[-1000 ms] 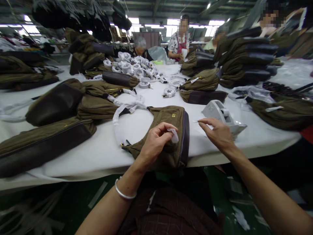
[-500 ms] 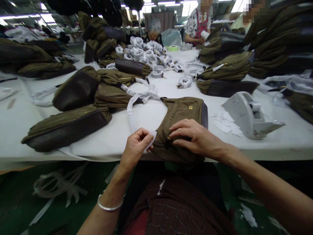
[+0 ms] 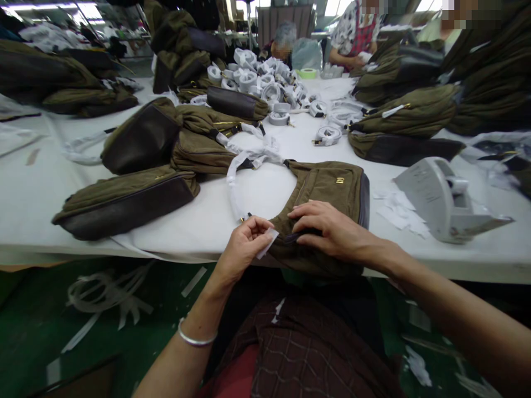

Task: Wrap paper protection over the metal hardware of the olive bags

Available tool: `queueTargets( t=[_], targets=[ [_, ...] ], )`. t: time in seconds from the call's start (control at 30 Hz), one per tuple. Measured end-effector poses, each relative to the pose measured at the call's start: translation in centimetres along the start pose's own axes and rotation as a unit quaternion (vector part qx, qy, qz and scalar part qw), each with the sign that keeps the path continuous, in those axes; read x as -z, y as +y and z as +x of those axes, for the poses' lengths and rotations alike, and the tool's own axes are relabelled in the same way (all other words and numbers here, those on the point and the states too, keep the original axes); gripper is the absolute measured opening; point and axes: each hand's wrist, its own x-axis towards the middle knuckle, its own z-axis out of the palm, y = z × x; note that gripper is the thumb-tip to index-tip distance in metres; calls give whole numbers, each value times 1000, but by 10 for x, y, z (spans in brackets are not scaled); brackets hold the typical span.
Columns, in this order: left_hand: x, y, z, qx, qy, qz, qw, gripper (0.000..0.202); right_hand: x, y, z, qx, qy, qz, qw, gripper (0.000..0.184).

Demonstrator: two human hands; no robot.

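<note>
An olive-green cloth bag (image 3: pixel 321 185) with a small gold emblem and a dark side panel lies at the table's front edge, its lower part hanging over. My left hand (image 3: pixel 244 240) pinches a small white slip (image 3: pixel 267 243) between thumb and fingers, beside the bag's left edge. On the bag's front rests my right hand (image 3: pixel 327 229), its fingers apart and bent, the thumb below them near a dark zip opening (image 3: pixel 292 237). From the bag, a strap wrapped in white paper (image 3: pixel 232 185) loops round to the left.
A grey tape dispenser (image 3: pixel 442 196) stands to the right, beside loose white slips (image 3: pixel 400 213). Other olive bags (image 3: pixel 128 202) lie at the left, with more (image 3: pixel 406 121) stacked at the right. White-wrapped strap coils (image 3: pixel 265 83) are heaped farther back. People sit across the table.
The view has shifted, so the table things appear farther right. My left hand still pinches the slip, now tilted differently. My right hand stays on the bag, and the gold zip pull no longer shows.
</note>
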Motion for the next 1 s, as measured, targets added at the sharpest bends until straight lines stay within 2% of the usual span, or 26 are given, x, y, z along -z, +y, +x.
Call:
queueTargets(
  t=[0.1,0.17,0.33,0.57,0.77,1.0],
  targets=[
    [4,-4,0,-32,1,42,999,21,1,7,-4,-49,30,105,993,9],
    [5,-4,-1,-37,5,78,996,20,0,8,-5,-64,42,127,989,8],
    [2,-1,-5,-57,7,160,985,22,-4,3,-3,-44,49,86,994,9],
    [-3,5,-4,-129,23,237,963,23,-4,-1,-1,-32,17,39,999,11],
    [-2,8,-3,-169,3,277,946,26,-6,1,-1,-27,-3,12,1000,12],
    [-1,9,0,-211,-26,332,919,33,-7,-1,0,-13,1,2,1000,11]
  ],
)
